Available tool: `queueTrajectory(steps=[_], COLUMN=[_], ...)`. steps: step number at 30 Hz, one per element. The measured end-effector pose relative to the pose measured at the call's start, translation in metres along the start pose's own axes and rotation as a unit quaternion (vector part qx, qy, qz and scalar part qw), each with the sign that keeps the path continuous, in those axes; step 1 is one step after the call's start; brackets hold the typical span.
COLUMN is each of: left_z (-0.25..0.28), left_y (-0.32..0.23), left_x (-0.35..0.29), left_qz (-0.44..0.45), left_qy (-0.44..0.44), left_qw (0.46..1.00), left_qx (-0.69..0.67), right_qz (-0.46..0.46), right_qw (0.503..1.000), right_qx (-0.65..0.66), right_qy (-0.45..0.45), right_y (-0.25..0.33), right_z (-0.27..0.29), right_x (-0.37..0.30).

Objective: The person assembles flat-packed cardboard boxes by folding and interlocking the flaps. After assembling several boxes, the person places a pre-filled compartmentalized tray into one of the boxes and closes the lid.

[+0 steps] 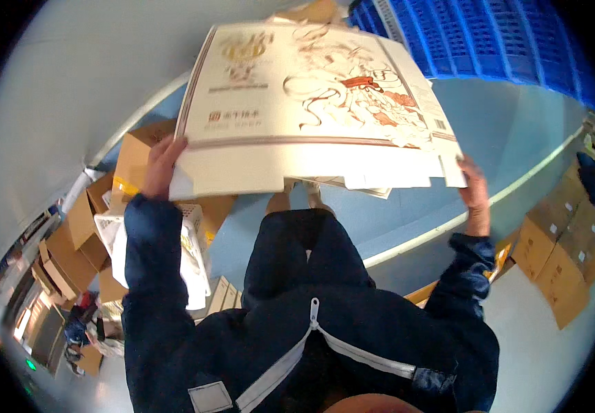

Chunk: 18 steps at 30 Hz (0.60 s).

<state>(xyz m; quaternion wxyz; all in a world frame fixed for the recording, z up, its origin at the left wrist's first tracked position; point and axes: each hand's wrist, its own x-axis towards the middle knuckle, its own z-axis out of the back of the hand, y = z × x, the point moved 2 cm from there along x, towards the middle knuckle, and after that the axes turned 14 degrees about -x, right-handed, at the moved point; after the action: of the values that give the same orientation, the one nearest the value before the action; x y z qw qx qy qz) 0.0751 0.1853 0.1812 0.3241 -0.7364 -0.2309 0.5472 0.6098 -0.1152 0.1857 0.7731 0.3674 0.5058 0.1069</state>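
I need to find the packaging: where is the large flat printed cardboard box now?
In the head view, the large flat printed cardboard box is upper centre, held between the left hand and right hand.

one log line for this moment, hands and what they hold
left hand: grips left edge of flat printed carton | right hand: grips right edge | carton: raised, unfolded

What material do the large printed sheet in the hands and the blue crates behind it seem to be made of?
The printed sheet looks like flattened paperboard carton with a smooth, slightly glossy printed face: it shows fold creases and flaps. The blue crates look like moulded plastic, given their ribbed lattice walls.
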Motion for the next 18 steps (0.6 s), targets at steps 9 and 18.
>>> queueTrajectory(steps=[9,18], left_z=[0.013,0.023], left_y=[0.002,0.022], left_x=[-0.162,-0.134], left_qz=[0.263,0.135], left_qy=[0.011,0.023], left_qw=[0.939,0.776], left_qx=[-0.222,0.616], right_qz=[0.21,0.196], right_qw=[0.954,0.976], right_qx=[0.023,-0.08], right_qy=[0.211,-0.052], right_y=[0.196,0.147], right_z=[-0.015,-0.126], right_x=[-0.058,0.031])
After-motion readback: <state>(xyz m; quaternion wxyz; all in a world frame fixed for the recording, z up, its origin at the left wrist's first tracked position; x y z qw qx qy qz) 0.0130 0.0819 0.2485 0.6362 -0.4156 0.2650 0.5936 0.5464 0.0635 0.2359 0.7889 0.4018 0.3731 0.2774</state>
